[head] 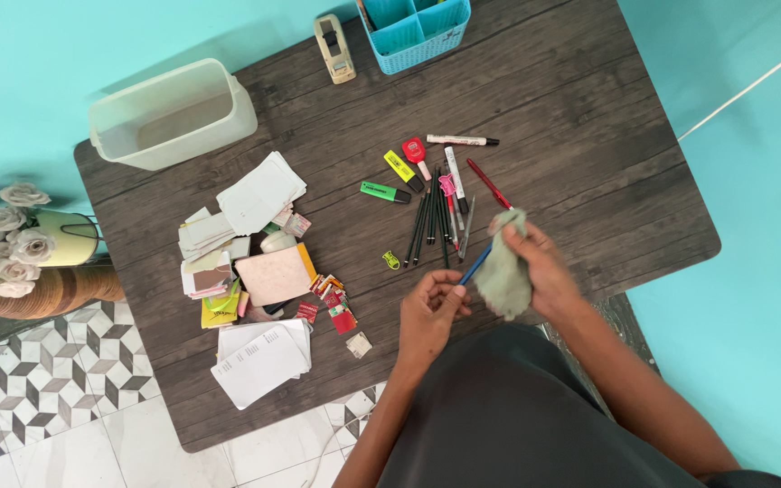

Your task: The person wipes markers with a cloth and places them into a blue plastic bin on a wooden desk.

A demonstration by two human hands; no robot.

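Pinching a blue pen [475, 266] in my left hand [430, 312]; my right hand [540, 268] clutches a green cloth [504, 271] around it, above the dark table [580, 108].

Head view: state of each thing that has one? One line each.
left hand: pinching blue pen
right hand: gripping green cloth
blue pen: held, partly wrapped in cloth
green cloth: bunched
white bin: empty
blue basket: upright
pencils: lying loose

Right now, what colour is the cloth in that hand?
Pale green, seen in the head view: the cloth is in the right hand.
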